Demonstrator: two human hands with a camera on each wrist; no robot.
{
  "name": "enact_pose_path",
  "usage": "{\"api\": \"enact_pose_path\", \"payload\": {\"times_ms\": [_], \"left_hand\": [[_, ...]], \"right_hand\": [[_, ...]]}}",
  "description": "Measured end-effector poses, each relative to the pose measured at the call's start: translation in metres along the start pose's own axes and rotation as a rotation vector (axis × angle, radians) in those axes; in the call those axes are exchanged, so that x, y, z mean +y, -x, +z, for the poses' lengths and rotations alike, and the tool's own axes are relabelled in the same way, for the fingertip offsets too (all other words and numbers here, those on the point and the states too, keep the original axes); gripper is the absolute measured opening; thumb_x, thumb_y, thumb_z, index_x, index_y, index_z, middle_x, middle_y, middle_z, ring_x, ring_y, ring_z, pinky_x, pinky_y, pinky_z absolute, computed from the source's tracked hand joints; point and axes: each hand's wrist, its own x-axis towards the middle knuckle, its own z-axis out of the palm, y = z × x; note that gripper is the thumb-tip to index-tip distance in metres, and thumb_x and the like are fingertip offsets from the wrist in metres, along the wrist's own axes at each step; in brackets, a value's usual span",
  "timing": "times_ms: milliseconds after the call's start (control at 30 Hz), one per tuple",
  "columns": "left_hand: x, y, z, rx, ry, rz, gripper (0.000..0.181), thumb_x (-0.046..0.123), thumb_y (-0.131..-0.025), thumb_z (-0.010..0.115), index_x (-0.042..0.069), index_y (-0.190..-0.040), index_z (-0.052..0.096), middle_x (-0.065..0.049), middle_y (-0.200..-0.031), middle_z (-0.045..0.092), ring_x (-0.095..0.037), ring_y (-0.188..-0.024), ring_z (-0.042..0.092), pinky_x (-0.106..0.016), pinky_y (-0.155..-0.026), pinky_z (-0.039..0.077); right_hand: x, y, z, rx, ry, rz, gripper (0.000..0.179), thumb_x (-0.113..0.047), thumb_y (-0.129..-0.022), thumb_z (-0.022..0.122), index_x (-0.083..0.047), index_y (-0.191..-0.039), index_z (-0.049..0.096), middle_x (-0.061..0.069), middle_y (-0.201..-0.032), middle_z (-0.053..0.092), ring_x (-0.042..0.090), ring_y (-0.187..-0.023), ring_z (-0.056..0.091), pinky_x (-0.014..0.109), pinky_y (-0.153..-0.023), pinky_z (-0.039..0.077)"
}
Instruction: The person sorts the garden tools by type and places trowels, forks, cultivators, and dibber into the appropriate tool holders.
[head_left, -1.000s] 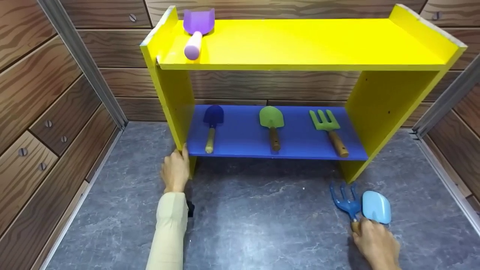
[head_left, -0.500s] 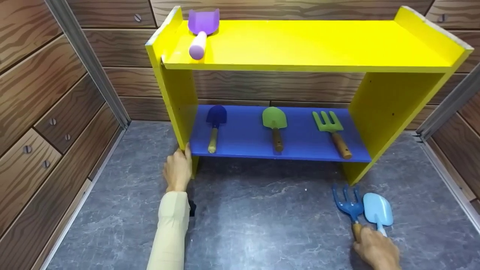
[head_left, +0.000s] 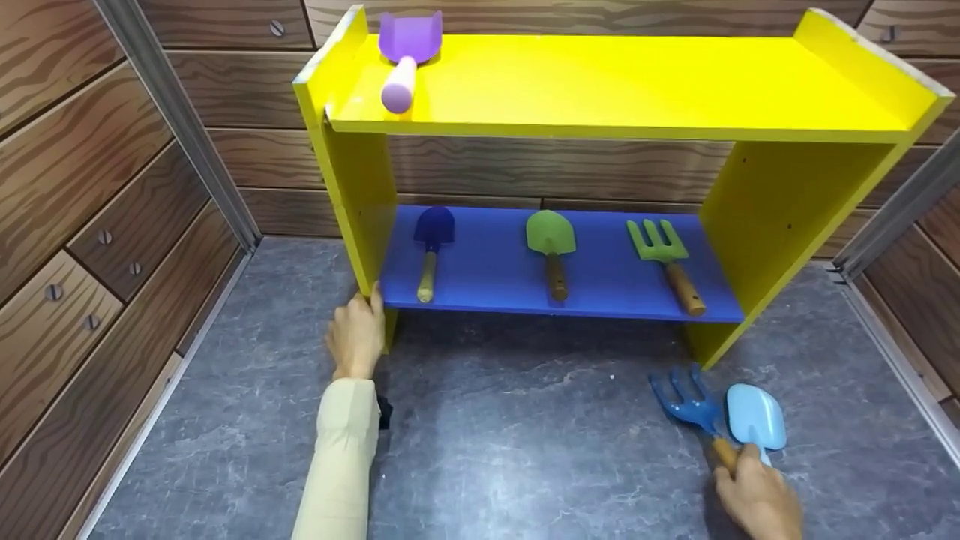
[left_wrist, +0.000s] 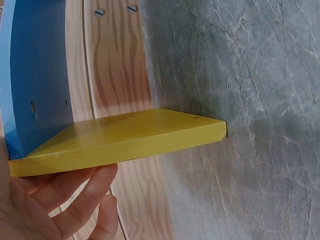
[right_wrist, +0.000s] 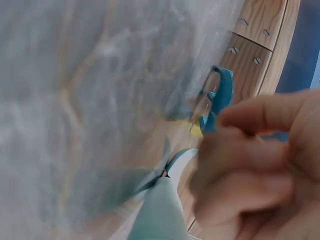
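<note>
My left hand (head_left: 355, 335) grips the lower left side panel of a yellow shelf unit (head_left: 615, 82), thumb at the front edge. In the left wrist view its curled fingers (left_wrist: 92, 192) lie against the outside of the yellow panel. My right hand (head_left: 759, 495) holds a blue hand fork (head_left: 690, 409) by its wooden handle, tines angled to the far left. In the right wrist view the fingers curl round, blurred, with the blue tines beyond. A light blue trowel (head_left: 755, 416) lies on the grey floor close beside the fork, its handle partly hidden by the right hand.
On the blue middle shelf (head_left: 487, 285) lie a dark blue trowel (head_left: 435, 229), a green trowel (head_left: 550, 234) and a green hand fork (head_left: 660, 241). A purple scoop (head_left: 410, 41) rests on the yellow top. Wood-patterned walls (head_left: 75, 300) enclose the floor.
My right hand has drawn back slightly, uncovering part of the light blue trowel's handle. The fork in it has swung its tines leftward. My left hand keeps its hold on the panel.
</note>
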Motion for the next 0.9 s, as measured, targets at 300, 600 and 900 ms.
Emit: {"api": "enact_pose_path", "payload": {"times_ms": [300, 600, 900], "left_hand": [[-0.001, 0.000, -0.001, 0.002, -0.017, 0.004, 0.054, 0.043, -0.109, 0.041, 0.000, -0.083, 0.062, -0.025, -0.080, 0.067, -0.050, -0.077, 0.066, -0.061, -0.067, 0.048], [0.001, 0.000, 0.000, -0.004, -0.006, 0.008, 0.053, 0.043, -0.109, 0.041, 0.002, -0.081, 0.061, -0.022, -0.076, 0.065, -0.048, -0.073, 0.066, -0.059, -0.065, 0.048], [0.002, 0.000, 0.000, -0.007, -0.003, 0.006, 0.054, 0.043, -0.109, 0.041, -0.001, -0.087, 0.064, -0.029, -0.087, 0.069, -0.052, -0.079, 0.066, -0.062, -0.069, 0.048]], "right_hand": [[-0.012, 0.008, 0.001, 0.307, -0.060, -0.123, 0.043, -0.039, -0.097, 0.068, -0.001, -0.090, 0.051, 0.005, -0.059, 0.042, 0.026, -0.050, 0.047, 0.041, -0.047, 0.036], [-0.018, 0.012, 0.006, 0.392, -0.046, -0.220, 0.040, -0.036, -0.098, 0.068, 0.000, -0.087, 0.052, 0.004, -0.055, 0.042, 0.023, -0.045, 0.045, 0.039, -0.045, 0.036], [-0.022, 0.014, 0.012, 0.574, -0.077, -0.347, 0.033, -0.021, -0.092, 0.077, -0.003, -0.084, 0.050, -0.002, -0.054, 0.035, 0.017, -0.042, 0.036, 0.035, -0.044, 0.031]]}}
